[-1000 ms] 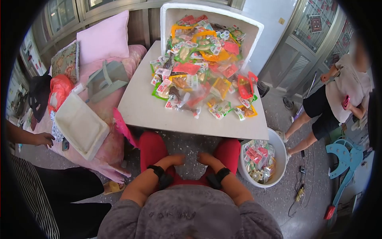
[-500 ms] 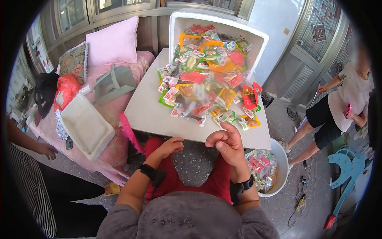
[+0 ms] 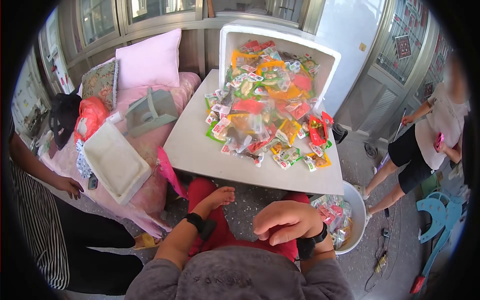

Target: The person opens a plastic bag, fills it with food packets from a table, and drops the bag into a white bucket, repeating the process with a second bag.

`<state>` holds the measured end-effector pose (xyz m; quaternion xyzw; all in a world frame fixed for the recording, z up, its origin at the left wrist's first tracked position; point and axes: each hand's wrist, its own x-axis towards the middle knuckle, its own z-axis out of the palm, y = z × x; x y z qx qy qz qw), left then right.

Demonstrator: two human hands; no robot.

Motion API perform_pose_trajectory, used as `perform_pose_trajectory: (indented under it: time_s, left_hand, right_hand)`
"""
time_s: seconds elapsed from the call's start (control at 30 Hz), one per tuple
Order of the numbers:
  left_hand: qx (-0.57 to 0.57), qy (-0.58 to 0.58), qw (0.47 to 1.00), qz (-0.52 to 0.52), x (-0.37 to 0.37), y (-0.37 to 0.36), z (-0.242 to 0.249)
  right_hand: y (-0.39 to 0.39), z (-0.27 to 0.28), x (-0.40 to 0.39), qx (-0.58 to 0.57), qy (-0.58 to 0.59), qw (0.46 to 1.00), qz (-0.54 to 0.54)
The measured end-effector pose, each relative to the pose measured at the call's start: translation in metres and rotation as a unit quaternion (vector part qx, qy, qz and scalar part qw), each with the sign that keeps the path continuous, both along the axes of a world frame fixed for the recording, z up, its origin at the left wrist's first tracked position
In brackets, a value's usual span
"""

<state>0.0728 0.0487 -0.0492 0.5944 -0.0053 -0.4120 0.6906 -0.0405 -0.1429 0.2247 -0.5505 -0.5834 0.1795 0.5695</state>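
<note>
My left hand (image 3: 219, 197) hovers over my left thigh, its fingers loosely bent and nothing visible in it. In front of my stomach, my right hand (image 3: 289, 221) has loosely curled fingers with a gap to the thumb, and it too shows nothing held. Both hands are apart from the white table (image 3: 200, 157). A heap of small sealed food packets (image 3: 250, 125) in red, yellow, green and clear wrapping spills over the tabletop from a white foam box (image 3: 330, 55) tipped on its side.
At my right, a white bucket (image 3: 359, 220) holds more packets. A foam lid (image 3: 117, 160), a grey basket (image 3: 155, 112) and a pink pillow (image 3: 150, 57) lie on the pink-covered couch. One person stands at left, another (image 3: 430, 130) at right near a blue plastic object (image 3: 440, 215).
My right hand has drawn back from the table edge toward my body and turned. The left hand has dropped slightly lower. The view has shifted a little; the packets look unchanged.
</note>
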Motion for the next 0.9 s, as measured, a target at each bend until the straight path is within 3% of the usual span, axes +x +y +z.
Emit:
perform_pose_trajectory:
  time_s: [0.07, 0.13, 0.17, 0.27, 0.33, 0.5, 0.6, 0.73, 0.9]
  left_hand:
    - [0.003, 0.002, 1.000, 0.003, -0.002, -0.002, 0.000]
    - [0.000, 0.004, 1.000, -0.001, 0.001, -0.003, -0.004]
    - [0.000, 0.006, 1.000, -0.004, 0.002, -0.003, -0.006]
    - [0.005, -0.002, 1.000, 0.000, -0.001, -0.002, -0.002]
    - [-0.021, -0.001, 1.000, 0.001, 0.001, -0.003, -0.010]
    - [-0.016, -0.005, 1.000, 0.011, -0.001, -0.002, -0.017]
    - [-0.017, 0.002, 1.000, 0.008, 0.001, -0.003, -0.013]
    - [0.005, -0.011, 1.000, 0.007, -0.006, -0.002, 0.002]
    - [0.017, -0.023, 0.999, 0.014, -0.009, -0.002, 0.008]
  right_hand:
    - [0.002, -0.005, -0.006, 0.049, 0.134, 0.979, -0.148]
    - [0.010, -0.010, -0.006, 0.117, 0.225, 0.913, -0.319]
    - [0.004, -0.004, -0.007, 0.042, 0.180, 0.947, -0.261]
    - [-0.002, -0.009, -0.002, 0.053, 0.184, 0.981, 0.001]
    - [0.001, -0.017, 0.005, 0.052, 0.194, 0.969, -0.142]
    - [0.005, -0.054, 0.019, -0.026, 0.190, 0.971, -0.145]
    - [0.003, -0.097, 0.034, -0.039, 0.260, 0.943, -0.205]
    - [-0.016, -0.182, 0.056, -0.154, 0.367, 0.856, -0.331]
    - [-0.049, -0.281, 0.050, -0.311, 0.379, 0.757, -0.432]
